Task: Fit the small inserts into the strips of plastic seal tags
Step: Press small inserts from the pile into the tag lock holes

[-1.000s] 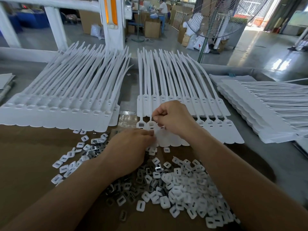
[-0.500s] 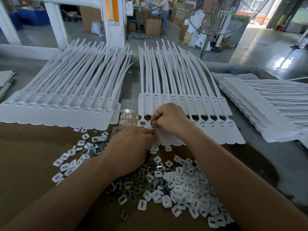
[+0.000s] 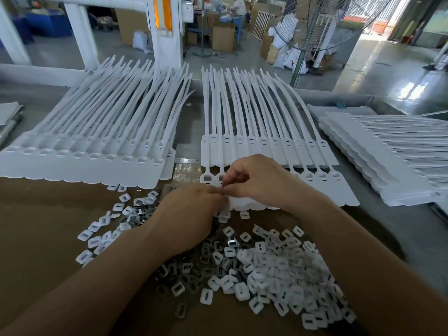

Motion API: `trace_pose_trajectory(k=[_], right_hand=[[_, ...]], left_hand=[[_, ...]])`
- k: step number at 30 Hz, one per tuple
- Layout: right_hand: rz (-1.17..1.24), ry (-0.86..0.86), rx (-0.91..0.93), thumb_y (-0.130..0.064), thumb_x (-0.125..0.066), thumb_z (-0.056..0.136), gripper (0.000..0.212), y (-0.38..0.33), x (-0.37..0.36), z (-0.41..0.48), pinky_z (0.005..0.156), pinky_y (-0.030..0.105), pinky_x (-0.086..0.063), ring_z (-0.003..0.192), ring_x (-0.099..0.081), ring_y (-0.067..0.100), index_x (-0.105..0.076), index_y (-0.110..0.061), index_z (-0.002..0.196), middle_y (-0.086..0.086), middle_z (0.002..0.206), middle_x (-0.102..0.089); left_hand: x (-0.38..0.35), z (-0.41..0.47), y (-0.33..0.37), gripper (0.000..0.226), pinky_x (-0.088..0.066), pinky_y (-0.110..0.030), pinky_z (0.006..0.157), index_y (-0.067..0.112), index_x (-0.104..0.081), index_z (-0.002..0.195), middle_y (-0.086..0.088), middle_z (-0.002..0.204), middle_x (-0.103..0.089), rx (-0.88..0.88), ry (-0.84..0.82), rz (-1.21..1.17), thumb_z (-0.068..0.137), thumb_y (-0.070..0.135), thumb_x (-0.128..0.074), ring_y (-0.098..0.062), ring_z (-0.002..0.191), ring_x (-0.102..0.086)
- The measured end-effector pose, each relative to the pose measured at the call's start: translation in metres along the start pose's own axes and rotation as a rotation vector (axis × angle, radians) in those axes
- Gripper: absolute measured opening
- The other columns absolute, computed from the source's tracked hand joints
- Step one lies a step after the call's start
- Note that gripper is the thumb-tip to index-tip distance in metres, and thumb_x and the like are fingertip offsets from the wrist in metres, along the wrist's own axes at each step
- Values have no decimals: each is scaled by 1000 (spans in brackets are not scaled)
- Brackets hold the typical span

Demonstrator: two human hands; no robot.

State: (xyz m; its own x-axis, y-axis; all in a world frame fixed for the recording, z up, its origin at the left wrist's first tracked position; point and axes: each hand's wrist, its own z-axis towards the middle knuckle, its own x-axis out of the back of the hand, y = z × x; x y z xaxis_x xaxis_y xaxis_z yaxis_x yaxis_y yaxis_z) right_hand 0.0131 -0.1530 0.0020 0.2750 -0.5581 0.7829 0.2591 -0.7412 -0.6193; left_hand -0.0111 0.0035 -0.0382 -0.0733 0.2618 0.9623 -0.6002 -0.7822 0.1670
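A strip of white plastic seal tags point(image 3: 322, 183) lies in front of me, its long tails pointing away. My right hand point(image 3: 257, 183) rests over the strip's left part, thumb and forefinger pinching something small at the second tag's socket. My left hand point(image 3: 186, 214) lies palm down just below, its fingertips meeting the right hand's; what it holds is hidden. The leftmost socket point(image 3: 207, 178) shows a dark insert. A heap of small white and metal inserts point(image 3: 274, 270) spreads on the brown board under my forearms.
More tag strips lie stacked at the left point(image 3: 92, 151) and at the right point(image 3: 392, 161). Another strip point(image 3: 254, 139) lies behind the worked one. Loose inserts point(image 3: 101, 229) scatter left of my left hand. A standing fan point(image 3: 312, 25) and boxes stand beyond the table.
Both hands stay at the strip's left end with fingertips together. My right hand's fingers shifted slightly over the second socket; the view tilted a little.
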Motion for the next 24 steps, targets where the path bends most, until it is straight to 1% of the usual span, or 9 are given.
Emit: trace_pose_trajectory(k=[2,3,6,10,13,15,18,21,24], right_hand=[[-19,-87,28,-24,-71,78,9,-3,1,-14,56,8,-39,59,-55,-9,-66,-31,80,-16,68,-60],[-21,-104,28,-22,-71,77,12,-4,2,-19,53,8,-39,57,-55,-9,-65,-32,76,-17,63,-60],[-19,-115,28,-19,-73,76,18,-5,6,-31,56,5,-43,61,-56,-10,-65,-32,65,-23,59,-58],[-48,-198,62,-17,-73,76,10,-12,1,-40,64,1,-42,63,-54,-12,-71,-26,81,-22,63,-56],[-133,-225,97,-21,-71,78,20,-17,-8,-41,66,0,-37,60,-49,-11,-71,-22,98,-23,65,-51],[-155,-217,127,-19,-70,79,23,-18,-12,-41,65,1,-37,61,-47,-9,-70,-22,102,-21,68,-53],[-169,-212,142,-17,-70,79,18,-18,-17,-40,66,2,-37,64,-48,-5,-71,-20,97,-13,84,-65],[-143,-219,141,-17,-70,78,10,-18,-19,-40,65,1,-37,63,-47,-10,-71,-18,88,-20,76,-60],[-119,-203,121,-23,-69,80,4,-15,-18,-39,66,7,-40,67,-49,-8,-68,-20,84,-21,73,-57]], left_hand=[[0,-1,0,47,-40,-18,73,28,-58,115,13,113,-60,9,-8,-1,77,5,-43,-9,100,-54],[0,0,0,50,-42,-19,74,29,-58,116,14,113,-60,0,-8,-9,76,4,-42,-9,100,-55],[2,-1,0,52,-44,-25,90,30,-60,113,18,125,-54,-24,-22,-23,74,2,-40,-6,111,-51],[2,0,-1,47,-37,-21,98,31,-60,116,19,133,-47,-19,-6,-40,80,6,-43,-4,119,-45],[3,2,-1,41,-30,-17,99,31,-60,116,17,133,-47,-17,-16,-56,82,13,-46,-2,120,-44],[3,1,-1,37,-28,-15,98,31,-61,114,17,132,-49,-25,-17,-67,84,16,-47,-1,118,-46],[4,0,-2,35,-28,-13,96,31,-61,114,19,130,-50,-30,-17,-81,85,16,-48,0,115,-47],[5,2,-2,35,-29,-15,98,29,-62,114,16,130,-51,-32,-9,-90,85,15,-48,-2,117,-46],[5,0,-2,37,-30,-16,97,28,-63,112,15,130,-51,-27,-4,-96,82,12,-49,-4,118,-47]])
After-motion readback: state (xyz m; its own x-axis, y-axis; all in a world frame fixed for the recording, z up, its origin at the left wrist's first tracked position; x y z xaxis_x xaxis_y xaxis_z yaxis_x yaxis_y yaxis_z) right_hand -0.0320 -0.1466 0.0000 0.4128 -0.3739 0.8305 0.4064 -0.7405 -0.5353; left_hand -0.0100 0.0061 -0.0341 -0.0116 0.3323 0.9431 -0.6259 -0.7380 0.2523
